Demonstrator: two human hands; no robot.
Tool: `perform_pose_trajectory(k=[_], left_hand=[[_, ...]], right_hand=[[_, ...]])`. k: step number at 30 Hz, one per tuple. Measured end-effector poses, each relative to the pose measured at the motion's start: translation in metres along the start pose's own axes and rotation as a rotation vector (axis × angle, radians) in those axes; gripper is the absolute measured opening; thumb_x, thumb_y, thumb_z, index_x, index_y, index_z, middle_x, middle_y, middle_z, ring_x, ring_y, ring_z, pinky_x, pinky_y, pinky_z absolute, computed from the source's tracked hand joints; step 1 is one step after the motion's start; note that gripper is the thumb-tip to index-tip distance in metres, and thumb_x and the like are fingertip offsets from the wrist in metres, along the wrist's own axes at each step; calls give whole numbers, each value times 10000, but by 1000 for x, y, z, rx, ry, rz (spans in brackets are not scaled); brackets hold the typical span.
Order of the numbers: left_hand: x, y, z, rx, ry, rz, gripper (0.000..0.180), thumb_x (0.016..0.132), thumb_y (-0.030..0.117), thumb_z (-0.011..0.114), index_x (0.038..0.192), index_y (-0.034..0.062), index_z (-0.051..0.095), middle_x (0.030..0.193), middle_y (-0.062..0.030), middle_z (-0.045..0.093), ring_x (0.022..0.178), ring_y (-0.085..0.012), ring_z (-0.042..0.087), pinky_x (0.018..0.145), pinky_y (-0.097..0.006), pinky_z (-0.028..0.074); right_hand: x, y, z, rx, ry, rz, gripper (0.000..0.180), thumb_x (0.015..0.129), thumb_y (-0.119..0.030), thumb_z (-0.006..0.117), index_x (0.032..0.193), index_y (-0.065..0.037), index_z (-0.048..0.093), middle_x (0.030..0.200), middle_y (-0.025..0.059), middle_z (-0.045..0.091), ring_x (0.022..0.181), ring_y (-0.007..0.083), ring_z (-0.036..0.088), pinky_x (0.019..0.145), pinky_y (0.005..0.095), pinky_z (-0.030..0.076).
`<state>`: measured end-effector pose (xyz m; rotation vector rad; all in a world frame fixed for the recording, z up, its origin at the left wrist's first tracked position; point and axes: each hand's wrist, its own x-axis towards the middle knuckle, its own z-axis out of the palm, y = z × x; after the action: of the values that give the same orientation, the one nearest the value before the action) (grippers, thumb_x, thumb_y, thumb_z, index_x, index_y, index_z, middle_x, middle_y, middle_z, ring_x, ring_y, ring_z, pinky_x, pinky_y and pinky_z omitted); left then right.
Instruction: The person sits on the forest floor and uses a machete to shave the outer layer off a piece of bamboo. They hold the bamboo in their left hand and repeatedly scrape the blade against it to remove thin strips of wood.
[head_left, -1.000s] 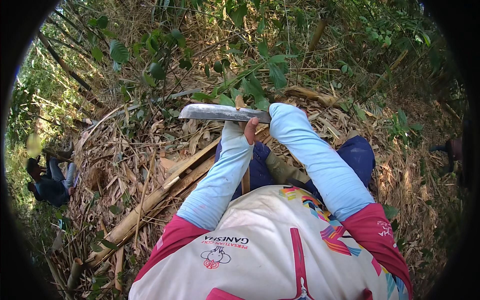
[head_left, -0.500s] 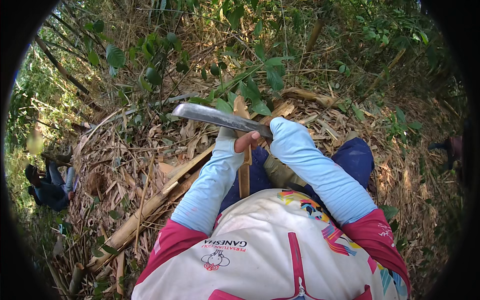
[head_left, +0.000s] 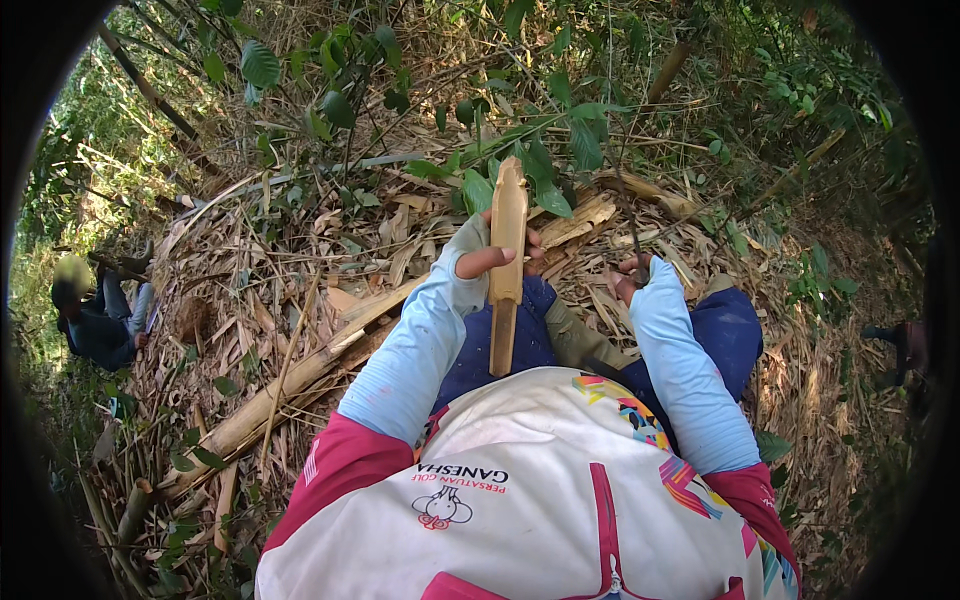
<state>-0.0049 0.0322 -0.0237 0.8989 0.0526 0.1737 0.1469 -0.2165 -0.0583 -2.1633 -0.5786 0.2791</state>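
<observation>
My left hand (head_left: 480, 258) is closed around a split piece of bamboo (head_left: 508, 230). The piece stands lengthwise in front of my lap, its pale upper part broad and its lower part narrower. My thumb lies across its near face, and fingertips show past its right edge. To the right, my right hand (head_left: 634, 282) is wrapped round the handle of a machete (head_left: 631, 215). The blade is seen almost edge-on as a thin dark line pointing away from me, apart from the bamboo. Most of the handle is hidden by my fingers.
A long split bamboo pole (head_left: 285, 400) lies slantwise on the leaf litter at left. Broken bamboo (head_left: 580, 222) lies beyond my knees, beside leafy green stems (head_left: 540, 175). A person (head_left: 105, 320) sits at far left; part of another person (head_left: 910, 345) shows at far right.
The machete has moved off the bamboo to the right and turned from broadside to edge-on. My left hand has raised the bamboo piece slightly, with more of its face showing.
</observation>
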Motion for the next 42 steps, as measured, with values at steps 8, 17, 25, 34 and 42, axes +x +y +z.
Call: perform_pose_trajectory(k=[8,17,25,34,42], left_hand=[[5,-3,-27,-279,12,-35,668,763,284,586,1334,0,388,1186,-257,539,1089,-377,562,960,-520,461],[6,-5,-48,-530,29,-47,583,856,325,461,1318,-23,395,1212,-285,518,1053,-407,568,900,-538,494],[9,-4,-56,-423,44,-55,666,806,336,537,1364,12,369,1215,-257,527,1098,-375,556,944,-550,463],[12,5,-18,-161,158,-90,475,789,138,589,1218,7,434,1104,-186,558,1047,-325,570,919,-535,496],[13,14,28,235,141,-59,427,730,137,731,1084,0,534,892,-85,621,825,-222,624,772,-423,533]], right_hand=[[4,1,-12,803,-100,564,365,842,-100,679,1167,1,548,680,44,534,543,148,516,462,329,434],[-5,-16,-5,603,-101,550,511,827,-51,684,1285,-12,460,748,59,560,542,150,512,471,335,440],[-9,-6,7,318,-162,372,564,816,-52,680,1322,-16,435,732,47,559,556,125,515,492,311,436],[-22,-68,-20,11,-178,-194,434,790,-65,703,1196,-58,547,790,26,574,703,129,552,673,278,467],[-18,-81,-23,-298,-139,-384,316,747,-117,725,1044,-65,629,831,140,663,715,280,649,663,342,507]])
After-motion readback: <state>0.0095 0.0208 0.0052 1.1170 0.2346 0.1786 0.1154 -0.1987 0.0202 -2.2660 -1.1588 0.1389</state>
